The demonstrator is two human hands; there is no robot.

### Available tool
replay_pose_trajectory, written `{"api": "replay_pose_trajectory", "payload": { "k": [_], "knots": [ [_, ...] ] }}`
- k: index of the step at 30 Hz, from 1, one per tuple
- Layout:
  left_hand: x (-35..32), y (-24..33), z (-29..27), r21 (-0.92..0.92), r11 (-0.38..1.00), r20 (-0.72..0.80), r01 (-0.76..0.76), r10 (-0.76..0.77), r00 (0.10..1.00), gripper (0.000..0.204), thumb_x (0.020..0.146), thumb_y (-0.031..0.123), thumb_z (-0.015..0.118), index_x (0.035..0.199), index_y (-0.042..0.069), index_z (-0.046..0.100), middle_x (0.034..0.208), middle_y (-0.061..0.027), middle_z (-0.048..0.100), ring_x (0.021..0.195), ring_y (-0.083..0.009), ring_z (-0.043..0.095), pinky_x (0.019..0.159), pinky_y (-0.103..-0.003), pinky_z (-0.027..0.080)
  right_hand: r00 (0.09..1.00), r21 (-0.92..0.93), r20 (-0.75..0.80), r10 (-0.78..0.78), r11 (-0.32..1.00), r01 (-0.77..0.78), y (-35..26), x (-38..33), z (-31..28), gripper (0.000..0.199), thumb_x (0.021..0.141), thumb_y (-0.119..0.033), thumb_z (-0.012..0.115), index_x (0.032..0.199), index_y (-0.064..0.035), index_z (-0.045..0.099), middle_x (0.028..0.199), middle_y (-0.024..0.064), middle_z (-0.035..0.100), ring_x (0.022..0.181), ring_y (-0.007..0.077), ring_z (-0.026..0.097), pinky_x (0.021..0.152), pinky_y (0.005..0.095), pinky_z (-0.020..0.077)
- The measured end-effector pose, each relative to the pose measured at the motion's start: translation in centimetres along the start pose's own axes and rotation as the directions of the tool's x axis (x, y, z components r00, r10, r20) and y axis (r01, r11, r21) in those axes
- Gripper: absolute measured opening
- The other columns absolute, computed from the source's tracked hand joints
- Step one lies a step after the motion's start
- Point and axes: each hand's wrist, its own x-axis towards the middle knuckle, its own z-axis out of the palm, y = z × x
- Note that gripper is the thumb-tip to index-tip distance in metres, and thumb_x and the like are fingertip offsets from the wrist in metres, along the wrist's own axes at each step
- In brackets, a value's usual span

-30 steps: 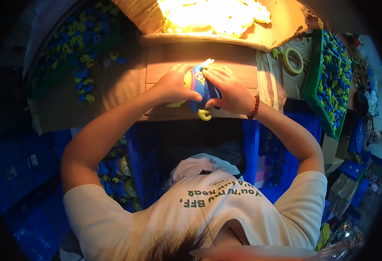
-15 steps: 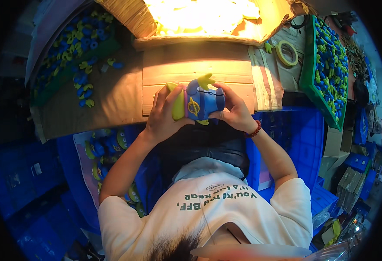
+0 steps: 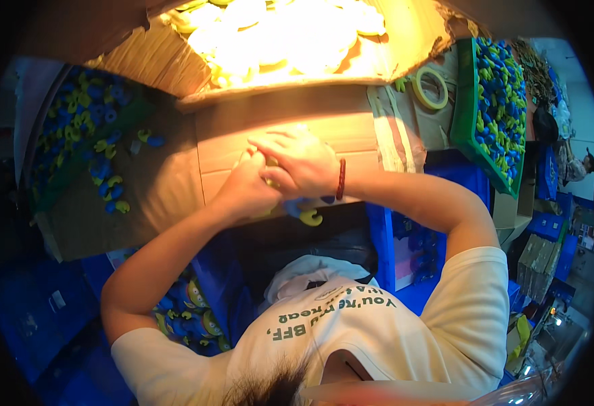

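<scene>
Both hands are closed over a blue and yellow-green toy figure [image 3: 295,206] at the near edge of the cardboard work surface. Most of the toy is hidden by the fingers; a blue part and a curved yellow-green hand stick out below. My left hand [image 3: 244,189] grips it from the left, its fingers curled. My right hand [image 3: 304,161], with a red bead bracelet at the wrist, lies across the top and overlaps the left fingers.
Ahead stands a cardboard box [image 3: 358,84] with brightly lit yellow-green pieces. A green tray [image 3: 464,101] of small blue and yellow-green parts is at right, near a tape roll [image 3: 430,88]. More loose parts [image 3: 104,176] lie at left. Below left, a blue bin holds toy figures [image 3: 192,308].
The right hand has moved left from the toy's far end and now covers it beside the left hand. The toy has turned and is mostly hidden. The whole view has shifted slightly.
</scene>
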Motion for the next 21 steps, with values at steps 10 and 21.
{"api": "replay_pose_trajectory", "payload": {
  "k": [10,21],
  "knots": [
    [0.7,1.3,0.4,-0.146,0.979,-0.065,-0.139,0.131,0.989,0.029,0.073,0.012,0.071,0.101,0.006,0.07,0.117,-0.0199,0.064,0.11,-0.044,0.054,0.095,-0.053,0.045,0.999,0.014,-0.02,-0.025,1.0,0.025,0.6,-0.1,0.7,0.053,0.089,-0.028,0.062,0.136,-0.0023,0.056,0.13,0.0199,0.059,0.128,0.0391,0.051,0.109,0.0529,0.0361],
    [-3.3,0.9,1.0,0.025,0.995,-0.277,-0.099,0.102,0.955,0.111,0.063,0.017,0.095,0.153,0.007,0.031,0.128,-0.0197,0.057,0.12,-0.035,0.057,0.105,-0.042,0.045,0.821,0.38,-0.53,0.214,0.925,0.005,0.2,-2.0,-0.4,0.07,0.086,-0.024,0.08,0.146,-0.0071,0.047,0.14,0.0178,0.052,0.129,0.0323,0.05,0.104,0.0446,0.0449]
  ]
}}
